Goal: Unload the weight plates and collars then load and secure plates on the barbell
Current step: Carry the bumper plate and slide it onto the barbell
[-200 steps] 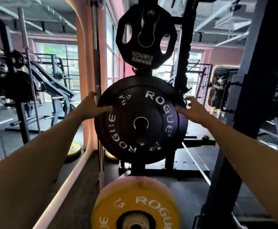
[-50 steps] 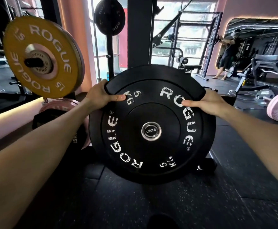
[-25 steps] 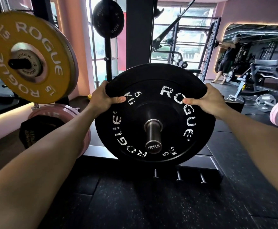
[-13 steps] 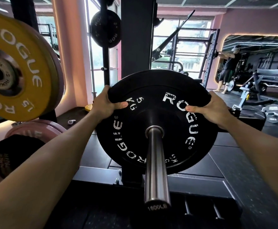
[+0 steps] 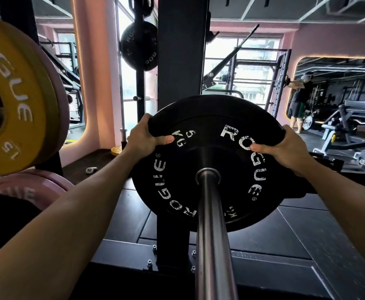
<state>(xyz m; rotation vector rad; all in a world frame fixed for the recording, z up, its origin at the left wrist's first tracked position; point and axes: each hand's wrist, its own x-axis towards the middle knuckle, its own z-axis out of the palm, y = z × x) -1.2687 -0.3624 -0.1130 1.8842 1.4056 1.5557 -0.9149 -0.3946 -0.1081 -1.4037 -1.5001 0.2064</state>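
A black 5 kg Rogue bumper plate (image 5: pixel 207 135) is threaded on the steel barbell sleeve (image 5: pixel 212 234), which runs from the plate's hole down toward me. My left hand (image 5: pixel 143 136) grips the plate's upper left rim, thumb on the face. My right hand (image 5: pixel 285 148) grips the upper right rim the same way. The plate sits far along the sleeve, close to the black rack upright (image 5: pixel 181 50). No collar is in view.
A yellow 15 kg plate (image 5: pixel 14 100) hangs on a storage peg at the left, with a pink plate (image 5: pixel 25 189) below it. Another black plate (image 5: pixel 139 45) hangs high behind the upright. A person stands by benches at the far right (image 5: pixel 300 100).
The plate came off the storage peg, was carried to the barbell and threaded on. In the last second it slid further away from me along the sleeve, both hands still gripping it.
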